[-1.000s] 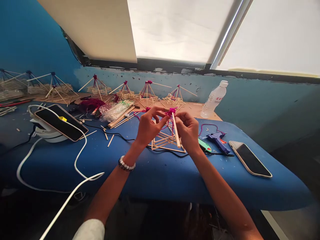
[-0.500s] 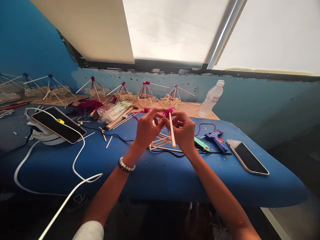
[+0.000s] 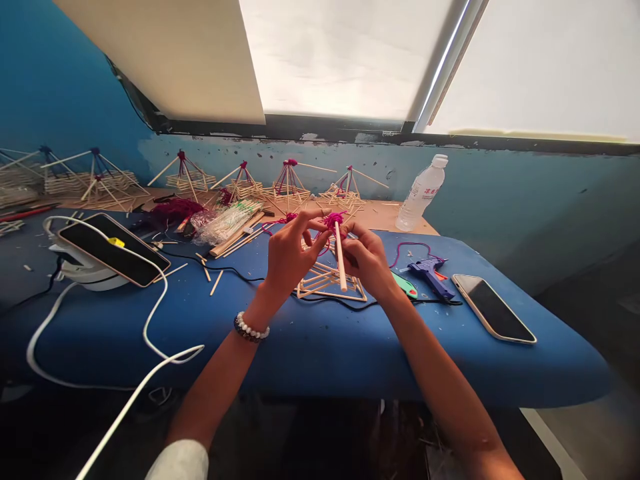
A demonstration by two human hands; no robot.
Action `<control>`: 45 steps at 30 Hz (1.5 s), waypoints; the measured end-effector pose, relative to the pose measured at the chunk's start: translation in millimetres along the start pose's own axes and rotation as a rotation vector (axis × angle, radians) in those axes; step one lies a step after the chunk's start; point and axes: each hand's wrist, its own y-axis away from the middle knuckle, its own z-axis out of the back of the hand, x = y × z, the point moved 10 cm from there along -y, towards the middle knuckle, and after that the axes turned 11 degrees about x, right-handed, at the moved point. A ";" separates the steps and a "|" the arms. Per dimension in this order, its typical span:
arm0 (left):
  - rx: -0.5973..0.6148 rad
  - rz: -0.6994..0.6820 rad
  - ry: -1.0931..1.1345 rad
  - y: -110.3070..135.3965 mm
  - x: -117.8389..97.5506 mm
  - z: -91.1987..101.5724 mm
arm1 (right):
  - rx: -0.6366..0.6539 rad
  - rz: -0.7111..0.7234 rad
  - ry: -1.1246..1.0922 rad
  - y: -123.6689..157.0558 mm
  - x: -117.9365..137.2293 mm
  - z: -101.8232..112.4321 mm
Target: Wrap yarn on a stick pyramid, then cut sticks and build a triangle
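Note:
A magenta yarn wrapping [image 3: 334,218] binds the top of a small frame of thin wooden sticks [image 3: 323,285]. One wooden stick [image 3: 341,259] juts from the wrapping toward me. My left hand [image 3: 289,257] pinches the yarn from the left with thumb and index finger, the other fingers bent. From the right, my right hand [image 3: 369,259] is closed at the wrapped joint, its fingertips just behind the stick. Its fingers partly hide what they grip. Below, the frame's layered stick base rests on the blue table [image 3: 310,353].
To the right lie a purple glue gun [image 3: 431,277], a green cutter [image 3: 404,285] and a phone [image 3: 494,308]. A water bottle [image 3: 423,193] stands behind. Several stick frames [image 3: 290,190] line the back. On the left are a propped phone [image 3: 114,248] and white cable [image 3: 150,320].
My left hand's thumb and index finger have shifted slightly at the yarn. My right hand has turned a little and drawn its fingers closer together. The view has moved slightly.

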 end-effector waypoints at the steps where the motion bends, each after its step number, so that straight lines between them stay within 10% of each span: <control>1: -0.001 -0.004 -0.001 -0.2 0.0 0.1 | 0.051 -0.011 -0.036 0.5 -0.5 -2.9; 6: -0.016 -0.025 0.005 -1.0 -0.2 2.5 | 0.177 -0.013 -0.149 2.6 4.4 -8.8; 10: -0.016 -0.047 0.058 -1.6 -1.2 3.9 | 0.023 0.137 -0.142 2.7 20.5 12.7; 24: 0.050 -0.079 -0.008 -5.5 10.0 7.0 | -0.142 0.194 0.721 8.8 34.8 52.5; 33: 0.012 -0.137 -0.098 -9.1 2.6 12.2 | -0.457 0.341 0.538 25.2 58.4 86.8; 45: -0.067 -0.114 -0.275 -11.3 -2.7 9.1 | -0.560 0.280 0.644 28.4 61.9 97.9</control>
